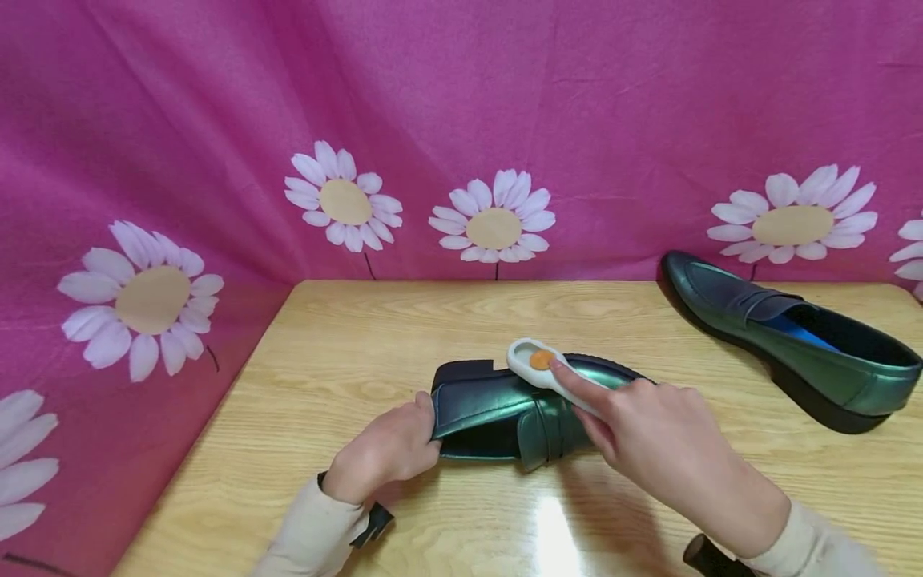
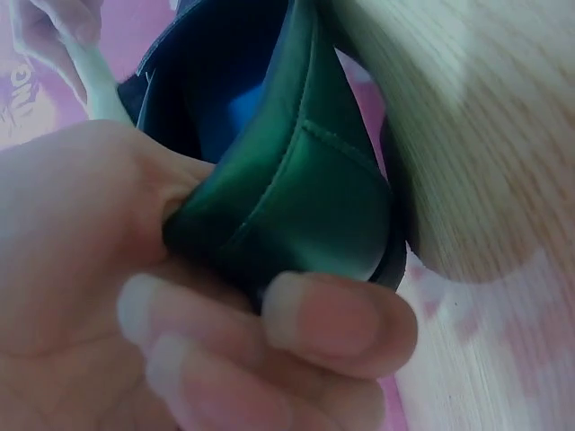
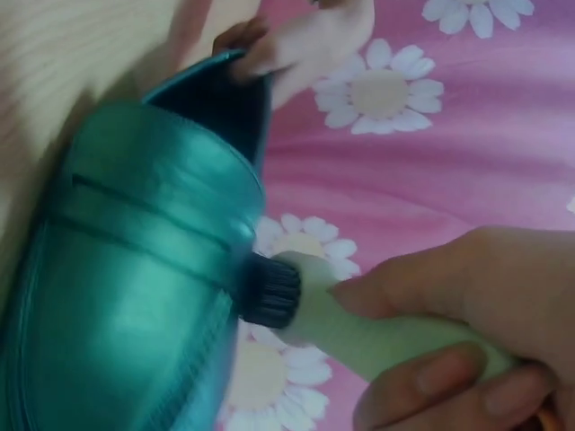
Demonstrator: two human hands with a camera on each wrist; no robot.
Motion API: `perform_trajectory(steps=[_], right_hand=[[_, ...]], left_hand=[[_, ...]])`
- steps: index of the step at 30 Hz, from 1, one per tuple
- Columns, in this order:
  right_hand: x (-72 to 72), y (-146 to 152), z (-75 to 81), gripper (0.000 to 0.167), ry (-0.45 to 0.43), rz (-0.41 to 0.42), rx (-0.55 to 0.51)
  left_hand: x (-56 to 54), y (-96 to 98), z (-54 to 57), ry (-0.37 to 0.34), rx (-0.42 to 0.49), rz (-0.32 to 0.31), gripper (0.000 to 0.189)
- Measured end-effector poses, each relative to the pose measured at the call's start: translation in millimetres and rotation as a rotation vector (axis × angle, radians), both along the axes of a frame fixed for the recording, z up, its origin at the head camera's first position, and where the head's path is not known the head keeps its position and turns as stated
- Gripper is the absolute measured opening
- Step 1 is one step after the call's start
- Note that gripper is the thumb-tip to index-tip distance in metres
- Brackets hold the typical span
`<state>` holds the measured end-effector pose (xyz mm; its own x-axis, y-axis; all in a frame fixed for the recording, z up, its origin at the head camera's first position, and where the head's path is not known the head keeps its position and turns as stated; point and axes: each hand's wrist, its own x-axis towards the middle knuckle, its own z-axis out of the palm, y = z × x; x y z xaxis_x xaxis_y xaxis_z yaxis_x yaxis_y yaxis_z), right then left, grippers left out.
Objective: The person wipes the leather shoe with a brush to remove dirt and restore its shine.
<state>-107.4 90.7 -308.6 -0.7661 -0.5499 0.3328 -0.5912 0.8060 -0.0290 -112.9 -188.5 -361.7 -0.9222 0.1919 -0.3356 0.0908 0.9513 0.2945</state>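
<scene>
A shiny dark green loafer [image 1: 469,405] is tipped onto its side at the middle of the table, its opening facing the person. At its heel end, my left hand [image 1: 392,445] grips the back edge, thumb inside and fingers curled outside, as the left wrist view shows on the green heel [image 2: 305,197]. My right hand [image 1: 671,441] holds a white-handled brush [image 1: 521,353] with an orange button, its index finger at the button. Black bristles [image 3: 274,292] meet the loafer's side beside the strap in the right wrist view.
A matching loafer [image 1: 808,365] stands upright at the right of the wooden table [image 1: 346,344], its toe near the back edge. Pink cloth [image 1: 620,120] printed with white daisies hangs behind the table and along its left side.
</scene>
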Motion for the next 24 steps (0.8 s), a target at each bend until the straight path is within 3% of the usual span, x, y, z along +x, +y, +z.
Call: perform_trajectory(steps=[7, 15, 18, 24], right_hand=[[6.5, 26, 3.6, 0.053, -0.088, -0.104, 0.024], [-7.6, 12, -5.3, 0.051, 0.052, 0.016, -0.016], [-0.4, 19, -7.8, 0.055, 0.03, 0.008, 0.005], [19.6, 33, -8.8, 0.063, -0.091, -0.092, 0.07]], left_hand=[[0.8, -0.2, -1.5, 0.013, -0.001, -0.014, 0.035], [3.1, 0.6, -4.0, -0.01, 0.032, 0.031, 0.034], [3.2, 0.2, -4.5, -0.026, 0.029, 0.027, 0.034], [3.0, -0.9, -2.4, -0.006, 0.009, 0.015, 0.038]])
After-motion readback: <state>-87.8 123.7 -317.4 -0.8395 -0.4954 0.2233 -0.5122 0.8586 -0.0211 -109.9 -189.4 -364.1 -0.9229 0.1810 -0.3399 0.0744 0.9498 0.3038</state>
